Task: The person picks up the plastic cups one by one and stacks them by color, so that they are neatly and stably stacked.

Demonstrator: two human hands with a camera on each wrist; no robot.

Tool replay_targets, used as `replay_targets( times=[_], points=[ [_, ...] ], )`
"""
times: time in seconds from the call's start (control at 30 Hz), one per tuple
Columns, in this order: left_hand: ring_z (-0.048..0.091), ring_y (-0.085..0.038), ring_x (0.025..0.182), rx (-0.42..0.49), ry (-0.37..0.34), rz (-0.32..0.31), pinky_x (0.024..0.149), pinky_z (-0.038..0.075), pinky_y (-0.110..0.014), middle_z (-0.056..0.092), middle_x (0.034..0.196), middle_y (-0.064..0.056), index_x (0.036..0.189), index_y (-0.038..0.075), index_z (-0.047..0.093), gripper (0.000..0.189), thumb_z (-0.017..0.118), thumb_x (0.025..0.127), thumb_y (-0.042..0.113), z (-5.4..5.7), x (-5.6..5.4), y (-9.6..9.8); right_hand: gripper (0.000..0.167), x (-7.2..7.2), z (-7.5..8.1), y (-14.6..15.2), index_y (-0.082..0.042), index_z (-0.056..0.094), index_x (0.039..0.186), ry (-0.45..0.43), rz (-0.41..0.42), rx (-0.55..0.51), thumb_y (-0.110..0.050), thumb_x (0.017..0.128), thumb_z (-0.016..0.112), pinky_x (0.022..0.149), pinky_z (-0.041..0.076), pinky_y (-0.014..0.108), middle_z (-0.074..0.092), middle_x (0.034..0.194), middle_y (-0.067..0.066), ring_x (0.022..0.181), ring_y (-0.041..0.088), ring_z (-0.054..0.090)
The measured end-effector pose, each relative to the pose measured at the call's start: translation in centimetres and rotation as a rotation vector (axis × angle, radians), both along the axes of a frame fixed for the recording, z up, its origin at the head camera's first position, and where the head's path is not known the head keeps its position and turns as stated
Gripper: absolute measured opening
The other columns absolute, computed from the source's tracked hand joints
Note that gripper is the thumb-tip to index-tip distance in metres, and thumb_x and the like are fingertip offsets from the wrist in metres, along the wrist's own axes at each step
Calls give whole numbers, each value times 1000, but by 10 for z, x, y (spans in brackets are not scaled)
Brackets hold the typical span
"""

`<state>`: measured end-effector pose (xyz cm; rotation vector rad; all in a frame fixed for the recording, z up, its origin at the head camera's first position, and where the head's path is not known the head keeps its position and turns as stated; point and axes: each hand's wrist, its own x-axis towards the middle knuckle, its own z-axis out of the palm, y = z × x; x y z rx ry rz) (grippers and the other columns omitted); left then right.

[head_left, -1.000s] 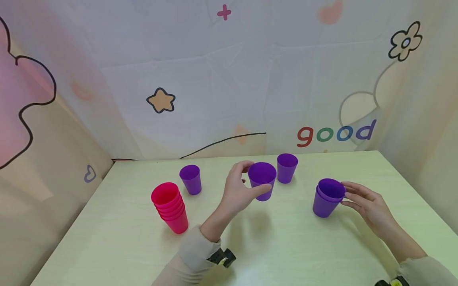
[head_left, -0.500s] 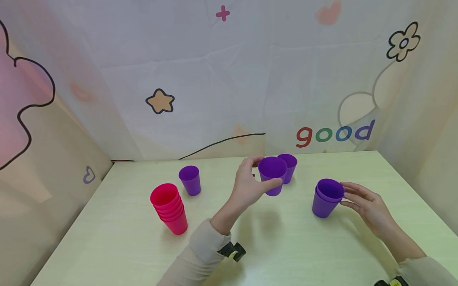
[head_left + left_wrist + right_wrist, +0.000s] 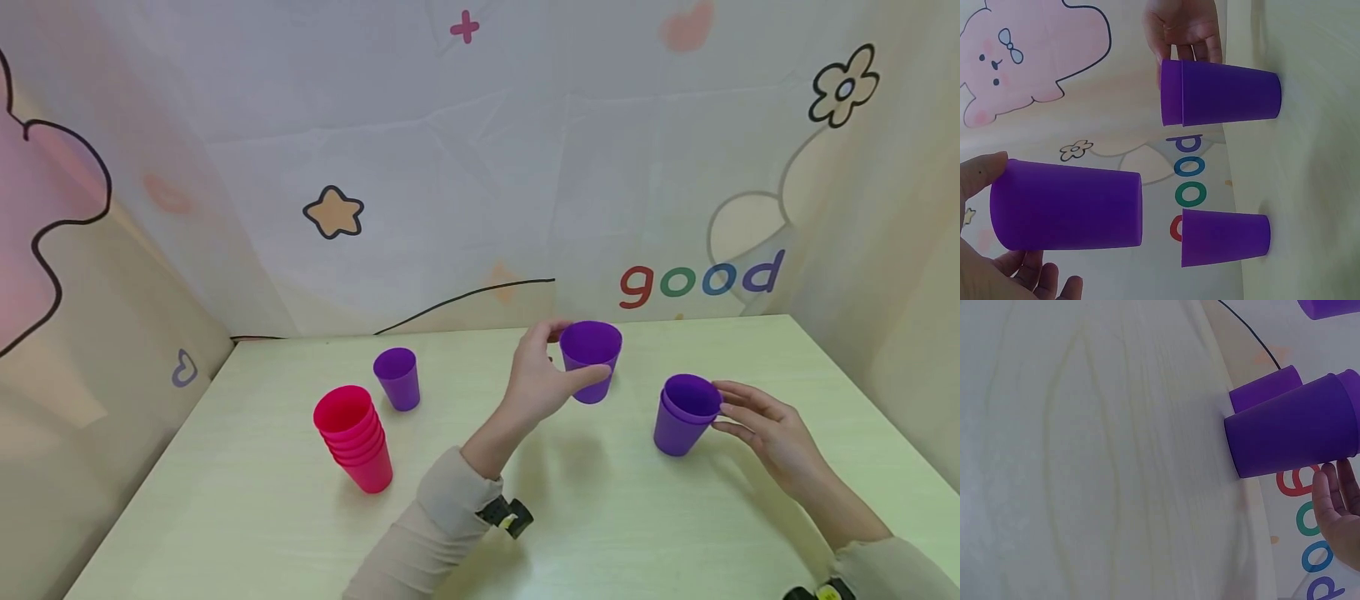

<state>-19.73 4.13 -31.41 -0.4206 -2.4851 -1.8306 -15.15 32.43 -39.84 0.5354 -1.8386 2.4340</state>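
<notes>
My left hand (image 3: 542,379) grips a purple cup (image 3: 588,354) between thumb and fingers, holding it above the table; the left wrist view shows this cup (image 3: 1072,206) from its side. In the head view it covers another purple cup, which shows standing on the table in the left wrist view (image 3: 1225,239). Beside a stack of two nested purple cups (image 3: 678,429), my right hand (image 3: 776,437) has its fingers extended, fingertips at the upper right side. The right wrist view has those fingertips against the stack (image 3: 1294,428) near its rim.
On the left of the table (image 3: 247,467) stands a stack of several nested pink-red cups (image 3: 367,467). Just behind it is a single purple cup (image 3: 399,383). A printed cloth backdrop (image 3: 450,183) rises along the table's back edge.
My left hand has carried its purple cup to the right and farther back, now covering the cup behind it in the head view. My right hand and the nested purple cups have stayed put.
</notes>
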Motion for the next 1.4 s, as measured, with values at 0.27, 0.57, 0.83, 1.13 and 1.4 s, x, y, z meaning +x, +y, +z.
replay_targets(
  times=[0.27,0.57,0.83,1.13,1.4],
  points=[
    [44,-8,102,46,19,-52,85,41,-30,51,105,10,123,12,49,62,80,69,22,3,-2,13,32,-1,0,0,-10,61,114,-3,2,-9,4,94,40,78,49,22,61,110,-2,95,10,61],
    [49,-9,97,77,10,-100,76,46,-22,49,105,9,122,13,48,62,80,70,21,3,-3,28,31,0,0,-1,-10,61,114,-16,-2,-17,3,94,40,78,49,23,62,109,-2,94,10,62],
    [49,-7,95,87,28,-110,74,46,-20,50,105,8,123,13,48,61,79,71,23,4,-6,41,32,0,0,0,-11,61,113,-28,-2,-13,3,95,40,77,49,23,62,109,-2,94,10,62],
    [46,-6,94,45,50,-131,71,45,-20,51,106,8,125,14,48,63,78,71,25,9,-2,55,33,0,0,0,-10,61,115,4,17,-18,3,95,38,78,49,22,62,110,-2,94,10,62],
    [48,-4,93,43,61,-166,68,46,-19,49,109,10,123,17,47,61,78,71,26,10,-1,64,32,0,0,0,-11,60,115,0,21,-18,2,95,38,78,49,22,62,109,-2,94,10,62]
  ],
)
